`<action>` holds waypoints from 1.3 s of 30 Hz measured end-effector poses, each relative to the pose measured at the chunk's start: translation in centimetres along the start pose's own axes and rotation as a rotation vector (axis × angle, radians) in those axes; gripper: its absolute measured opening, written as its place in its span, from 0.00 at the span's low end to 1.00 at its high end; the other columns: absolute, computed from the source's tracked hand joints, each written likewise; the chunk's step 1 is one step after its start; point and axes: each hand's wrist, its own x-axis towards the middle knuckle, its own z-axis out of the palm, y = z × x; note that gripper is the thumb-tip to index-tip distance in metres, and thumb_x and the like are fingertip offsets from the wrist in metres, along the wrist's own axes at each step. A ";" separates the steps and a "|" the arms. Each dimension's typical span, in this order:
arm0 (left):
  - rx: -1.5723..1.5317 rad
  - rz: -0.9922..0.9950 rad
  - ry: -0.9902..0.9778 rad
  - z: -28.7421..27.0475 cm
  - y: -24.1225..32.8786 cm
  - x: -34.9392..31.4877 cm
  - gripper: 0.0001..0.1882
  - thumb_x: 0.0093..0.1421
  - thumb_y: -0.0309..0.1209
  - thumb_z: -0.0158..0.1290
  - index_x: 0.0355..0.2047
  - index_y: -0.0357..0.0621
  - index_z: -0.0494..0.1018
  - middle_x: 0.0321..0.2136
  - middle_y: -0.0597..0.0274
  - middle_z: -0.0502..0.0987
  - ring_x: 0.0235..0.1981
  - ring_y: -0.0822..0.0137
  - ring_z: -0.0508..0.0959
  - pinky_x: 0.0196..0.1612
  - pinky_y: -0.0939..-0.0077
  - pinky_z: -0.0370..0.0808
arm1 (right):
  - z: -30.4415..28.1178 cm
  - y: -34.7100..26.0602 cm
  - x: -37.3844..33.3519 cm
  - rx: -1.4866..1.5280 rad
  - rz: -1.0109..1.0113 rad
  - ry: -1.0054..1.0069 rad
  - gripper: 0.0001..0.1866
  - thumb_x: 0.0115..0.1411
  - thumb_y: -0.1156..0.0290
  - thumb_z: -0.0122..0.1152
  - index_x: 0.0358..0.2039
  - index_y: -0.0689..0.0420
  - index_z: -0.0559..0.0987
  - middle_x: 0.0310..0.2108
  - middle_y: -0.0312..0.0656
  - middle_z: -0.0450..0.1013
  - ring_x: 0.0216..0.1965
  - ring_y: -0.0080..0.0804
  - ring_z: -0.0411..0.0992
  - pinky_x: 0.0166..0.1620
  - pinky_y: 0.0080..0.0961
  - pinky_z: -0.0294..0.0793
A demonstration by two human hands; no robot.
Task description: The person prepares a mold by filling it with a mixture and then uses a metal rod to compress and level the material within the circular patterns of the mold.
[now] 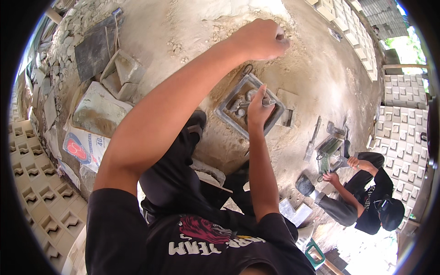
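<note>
My left hand (pixel 266 40) is closed in a fist, raised beyond the far corner of a square metal mould (pixel 223 110) on the ground. Whatever it may hold is hidden inside the fingers. Over the mould's right half, my right hand (pixel 259 112) has its fingers wrapped round a grey rod-like piece (pixel 269 101), thumb pointing up. Inside the frame lie grey, powder-covered raised shapes (pixel 239 106), partly hidden by that hand. A wire loop (pixel 248 69) sticks out at the mould's far corner.
A flat plate (pixel 288 98) lies right of the mould. On the right, a co-worker (pixel 366 197) crouches over another mould (pixel 329 153), near a long metal bar (pixel 313 137). Left are a printed sack (pixel 85 147), concrete blocks (pixel 120 75) and rubble. Stacks of patterned blocks (pixel 403 137) stand around.
</note>
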 end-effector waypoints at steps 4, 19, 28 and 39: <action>0.001 -0.033 -0.066 -0.4 0.5 -0.1 0.21 0.61 0.45 0.50 0.29 0.37 0.77 0.19 0.58 0.79 0.19 0.68 0.76 0.27 0.71 0.72 | -1.0 -0.2 1.3 0.029 -0.115 -0.036 0.27 0.70 0.60 0.49 0.13 0.58 0.66 0.13 0.29 0.61 0.17 0.16 0.55 0.21 0.22 0.52; 0.049 -0.025 -0.057 0.8 -0.5 1.2 0.22 0.61 0.45 0.50 0.24 0.38 0.75 0.19 0.57 0.78 0.16 0.70 0.73 0.24 0.70 0.70 | -0.7 -3.1 3.7 -0.143 -0.119 0.023 0.26 0.68 0.59 0.50 0.16 0.63 0.70 0.13 0.33 0.64 0.18 0.21 0.60 0.23 0.25 0.59; 0.013 -0.046 -0.032 0.0 -0.2 0.6 0.21 0.61 0.46 0.50 0.26 0.38 0.76 0.21 0.56 0.80 0.18 0.71 0.75 0.26 0.70 0.71 | -0.8 -1.2 6.0 -0.242 -0.216 0.048 0.26 0.66 0.58 0.52 0.17 0.65 0.72 0.13 0.42 0.67 0.18 0.29 0.64 0.24 0.33 0.63; 0.021 -0.010 -0.043 0.5 -0.6 1.1 0.21 0.62 0.46 0.50 0.26 0.38 0.75 0.22 0.56 0.80 0.21 0.71 0.77 0.27 0.70 0.72 | 0.4 1.6 7.4 -0.153 -0.130 -0.026 0.25 0.65 0.59 0.55 0.19 0.68 0.72 0.16 0.41 0.70 0.19 0.28 0.65 0.25 0.32 0.64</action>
